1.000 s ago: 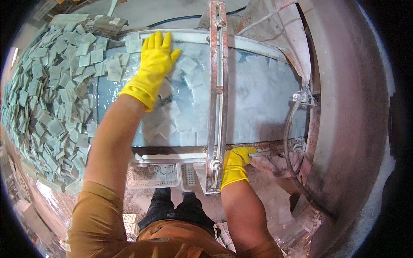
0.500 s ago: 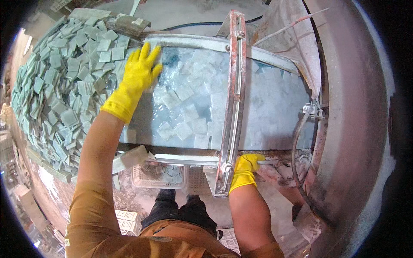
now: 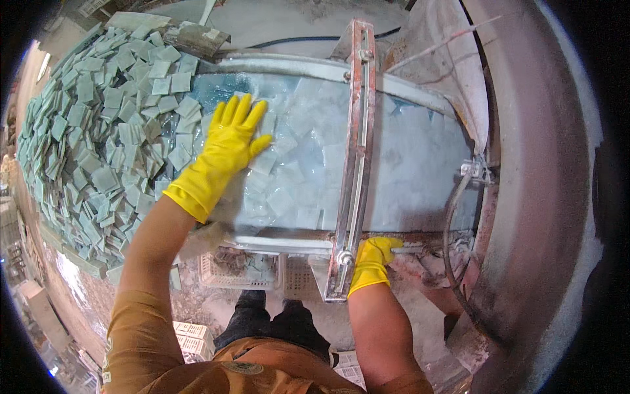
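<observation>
My left hand (image 3: 233, 138), in a yellow rubber glove, lies palm down with fingers spread over wet, pale square tiles (image 3: 282, 197) on the chute. Left of it rises a large heap of greenish square tiles (image 3: 98, 151). My right hand (image 3: 373, 259), gloved the same way, is closed over the near rail (image 3: 282, 243) of the chute, just right of the slotted metal crossbar (image 3: 354, 144). Some of its fingers are hidden. Under and beyond the crossbar, the tiles (image 3: 420, 164) lie close together beneath a whitish film of water.
Below the near rail, a white plastic basket (image 3: 207, 272) holds tile pieces. A hose (image 3: 449, 217) is clamped at the chute's right end, beside a big curved wall (image 3: 538, 197). White crates (image 3: 193, 338) stand on the floor at my left.
My left hand has moved nearer and slightly right, away from the far rail. Loose tiles by it have shifted, and more have come down from the heap. My right hand stays put.
</observation>
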`<state>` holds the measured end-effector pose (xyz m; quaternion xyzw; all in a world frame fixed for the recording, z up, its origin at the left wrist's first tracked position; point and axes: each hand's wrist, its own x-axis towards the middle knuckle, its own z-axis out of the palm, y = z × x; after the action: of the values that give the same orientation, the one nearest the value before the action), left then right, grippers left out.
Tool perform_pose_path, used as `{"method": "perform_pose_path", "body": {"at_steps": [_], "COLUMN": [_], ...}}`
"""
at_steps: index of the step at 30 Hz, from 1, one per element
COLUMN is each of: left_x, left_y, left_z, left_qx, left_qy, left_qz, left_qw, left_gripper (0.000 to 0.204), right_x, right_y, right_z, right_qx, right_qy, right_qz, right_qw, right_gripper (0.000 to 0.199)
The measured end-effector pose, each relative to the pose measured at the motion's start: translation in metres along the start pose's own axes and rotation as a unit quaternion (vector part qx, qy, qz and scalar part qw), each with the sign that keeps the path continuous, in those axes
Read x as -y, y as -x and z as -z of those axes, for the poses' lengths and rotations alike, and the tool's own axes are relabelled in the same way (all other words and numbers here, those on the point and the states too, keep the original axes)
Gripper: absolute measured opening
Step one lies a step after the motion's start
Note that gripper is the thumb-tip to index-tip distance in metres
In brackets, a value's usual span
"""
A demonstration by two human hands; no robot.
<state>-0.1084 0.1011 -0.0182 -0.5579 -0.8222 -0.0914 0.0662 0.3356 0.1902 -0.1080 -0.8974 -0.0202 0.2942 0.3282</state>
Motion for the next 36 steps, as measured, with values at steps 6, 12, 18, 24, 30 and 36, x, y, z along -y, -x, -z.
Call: {"method": "perform_pose_path", "body": {"at_steps": [6,12,18,24,30,36], "left_x": [0.053,-0.002,0.012,-0.023,-0.017,-0.005], "left_y": [-0.001,0.002,0.001,0.066,-0.007,0.022], "left_z": [0.003,-0.006,-0.002,0.024,0.003,0.007], "left_qx": [0.015,-0.021,-0.008,0.043,0.103,0.037], "left_qy": [-0.088,0.03,-0.017,-0.012,-0.078,-0.037], "left_qz": [0.099,0.037,0.036,0.056,0.249,0.025], "left_qw": [0.991,0.999,0.999,0.997,0.96,0.998], "left_gripper": [0.074,0.076,0.073,0.087,0.097,0.093], "right_x": [-0.031,-0.006,-0.032,-0.004,0.025,0.009], "right_y": [-0.103,0.007,-0.085,0.017,0.07,0.024], "right_z": [-0.022,-0.005,-0.017,-0.004,0.007,-0.002], "right_qx": [0.029,-0.015,-0.038,-0.067,-0.091,-0.116], "right_qy": [0.003,0.023,-0.1,0.003,0.037,0.054], "right_qz": [0.033,0.013,0.097,0.025,0.044,0.072], "right_qw": [0.999,1.0,0.99,0.997,0.994,0.989], "right_gripper": [0.084,0.075,0.07,0.065,0.059,0.065]}}
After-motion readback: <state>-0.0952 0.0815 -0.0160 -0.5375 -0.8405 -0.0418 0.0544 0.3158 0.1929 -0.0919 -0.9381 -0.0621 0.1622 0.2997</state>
